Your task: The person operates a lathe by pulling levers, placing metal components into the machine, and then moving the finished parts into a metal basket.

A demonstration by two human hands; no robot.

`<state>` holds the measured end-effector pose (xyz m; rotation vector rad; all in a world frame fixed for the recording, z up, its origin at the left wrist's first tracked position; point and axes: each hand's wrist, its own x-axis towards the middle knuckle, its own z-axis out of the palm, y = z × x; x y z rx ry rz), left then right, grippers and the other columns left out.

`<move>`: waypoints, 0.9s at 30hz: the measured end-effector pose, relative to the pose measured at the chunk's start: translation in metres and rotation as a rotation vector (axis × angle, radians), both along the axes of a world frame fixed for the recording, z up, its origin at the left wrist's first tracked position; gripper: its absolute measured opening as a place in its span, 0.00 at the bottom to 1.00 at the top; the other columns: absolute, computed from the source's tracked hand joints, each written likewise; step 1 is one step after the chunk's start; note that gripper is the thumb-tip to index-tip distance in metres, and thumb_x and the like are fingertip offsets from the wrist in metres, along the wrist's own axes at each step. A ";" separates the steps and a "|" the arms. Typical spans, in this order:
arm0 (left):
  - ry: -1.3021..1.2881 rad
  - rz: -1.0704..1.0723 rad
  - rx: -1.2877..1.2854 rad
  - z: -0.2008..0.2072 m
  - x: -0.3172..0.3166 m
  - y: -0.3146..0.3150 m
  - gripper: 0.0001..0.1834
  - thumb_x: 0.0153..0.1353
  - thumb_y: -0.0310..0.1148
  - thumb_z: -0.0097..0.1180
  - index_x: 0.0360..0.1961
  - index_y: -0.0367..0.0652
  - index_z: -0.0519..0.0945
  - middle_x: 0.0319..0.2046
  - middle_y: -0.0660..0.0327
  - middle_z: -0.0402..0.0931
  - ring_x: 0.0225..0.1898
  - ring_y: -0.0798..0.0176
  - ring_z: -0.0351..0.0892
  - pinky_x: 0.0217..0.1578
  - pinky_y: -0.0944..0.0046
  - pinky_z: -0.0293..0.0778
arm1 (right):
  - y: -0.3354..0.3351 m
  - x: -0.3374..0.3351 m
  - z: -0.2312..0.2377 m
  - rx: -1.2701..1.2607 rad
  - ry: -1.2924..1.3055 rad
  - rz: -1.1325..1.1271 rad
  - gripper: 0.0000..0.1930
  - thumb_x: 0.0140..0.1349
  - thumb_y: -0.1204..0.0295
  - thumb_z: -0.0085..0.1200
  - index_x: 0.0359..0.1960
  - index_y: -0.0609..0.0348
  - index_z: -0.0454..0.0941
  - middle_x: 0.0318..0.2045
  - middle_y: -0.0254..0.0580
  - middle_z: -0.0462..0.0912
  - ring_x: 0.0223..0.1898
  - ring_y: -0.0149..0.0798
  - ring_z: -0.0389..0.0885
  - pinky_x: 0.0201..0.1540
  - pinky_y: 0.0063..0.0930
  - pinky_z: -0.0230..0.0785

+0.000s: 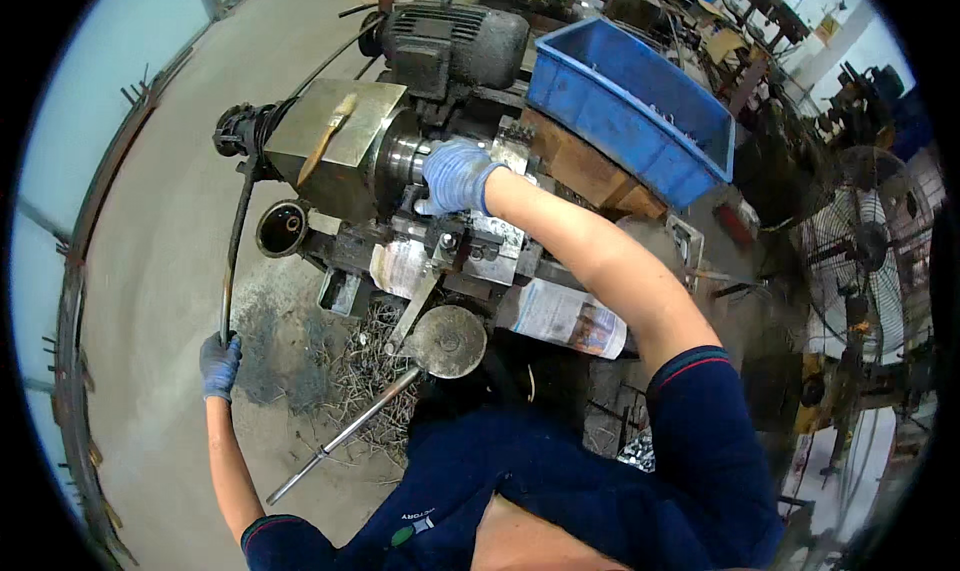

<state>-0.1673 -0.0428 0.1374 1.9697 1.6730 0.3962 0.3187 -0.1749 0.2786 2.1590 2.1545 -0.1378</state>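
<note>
My left hand (220,366), in a blue-grey work glove, is closed round the lower end of a long dark lever (236,256) that runs up to the machine's left side. My right hand (458,178), in a blue knitted glove, reaches over the machine to the shiny spindle nose (405,159). Its fingers are curled down there, and what they hold, if anything, is hidden beneath the glove. Left of the spindle is the grey metal headstock (330,136), with a wooden-handled brush (326,141) lying on top. Just below my right hand sits a tool slide (455,249) with bolts.
An electric motor (455,46) stands behind the spindle. A blue plastic bin (630,116) rests on wood to the right. Nearer me are a round metal disc (450,342) and a long steel handle (345,433). Metal shavings (375,371) cover the floor; a fan (865,246) stands far right.
</note>
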 end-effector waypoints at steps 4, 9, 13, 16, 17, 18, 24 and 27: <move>0.140 -0.054 0.125 -0.013 -0.017 0.006 0.16 0.54 0.42 0.54 0.31 0.39 0.80 0.22 0.49 0.77 0.25 0.49 0.78 0.28 0.54 0.71 | 0.008 -0.008 0.000 0.003 0.037 -0.083 0.25 0.44 0.49 0.58 0.38 0.54 0.80 0.37 0.50 0.81 0.41 0.49 0.79 0.45 0.38 0.72; 0.333 -0.045 0.251 0.001 0.005 0.001 0.16 0.53 0.43 0.54 0.31 0.40 0.80 0.28 0.46 0.76 0.33 0.43 0.76 0.34 0.51 0.70 | 0.033 0.009 -0.017 0.127 0.243 -0.255 0.30 0.44 0.42 0.55 0.28 0.62 0.81 0.26 0.56 0.80 0.33 0.53 0.80 0.38 0.38 0.73; 0.386 -0.056 0.313 0.004 0.005 -0.001 0.15 0.53 0.42 0.54 0.31 0.41 0.78 0.28 0.47 0.76 0.34 0.43 0.75 0.35 0.50 0.69 | 0.046 0.015 -0.015 0.127 0.335 -0.205 0.32 0.45 0.41 0.54 0.29 0.64 0.80 0.27 0.59 0.80 0.33 0.53 0.80 0.40 0.39 0.72; 0.440 -0.092 0.395 -0.001 0.008 0.002 0.12 0.53 0.40 0.54 0.32 0.43 0.78 0.27 0.48 0.76 0.32 0.43 0.75 0.34 0.49 0.69 | 0.056 0.029 -0.025 0.095 0.448 -0.137 0.31 0.47 0.42 0.53 0.30 0.63 0.81 0.27 0.58 0.80 0.32 0.54 0.80 0.39 0.39 0.71; 0.461 -0.108 0.422 0.001 0.011 0.004 0.12 0.52 0.39 0.53 0.33 0.43 0.78 0.27 0.48 0.76 0.32 0.43 0.75 0.33 0.48 0.69 | 0.057 0.036 -0.032 0.090 0.514 -0.128 0.30 0.48 0.42 0.53 0.30 0.63 0.81 0.28 0.57 0.80 0.32 0.55 0.79 0.39 0.39 0.71; 0.478 -0.117 0.463 0.001 -0.002 0.010 0.11 0.52 0.38 0.53 0.33 0.43 0.78 0.26 0.49 0.76 0.31 0.44 0.75 0.33 0.48 0.70 | 0.057 0.029 -0.024 0.081 0.586 -0.104 0.30 0.49 0.43 0.52 0.30 0.63 0.81 0.28 0.57 0.80 0.31 0.56 0.79 0.38 0.40 0.71; 0.789 -0.156 0.610 -0.001 -0.088 0.144 0.11 0.51 0.30 0.52 0.37 0.42 0.77 0.25 0.52 0.76 0.28 0.48 0.77 0.29 0.51 0.72 | 0.054 0.029 -0.014 0.012 0.801 -0.325 0.20 0.52 0.55 0.60 0.30 0.65 0.81 0.21 0.40 0.80 0.25 0.28 0.73 0.33 0.28 0.68; 0.817 -0.176 0.611 -0.014 -0.105 0.180 0.13 0.52 0.32 0.51 0.40 0.44 0.77 0.27 0.51 0.76 0.28 0.47 0.77 0.28 0.51 0.73 | 0.048 0.024 -0.009 0.132 0.796 -0.208 0.22 0.51 0.52 0.57 0.34 0.62 0.79 0.25 0.48 0.81 0.25 0.35 0.74 0.35 0.32 0.69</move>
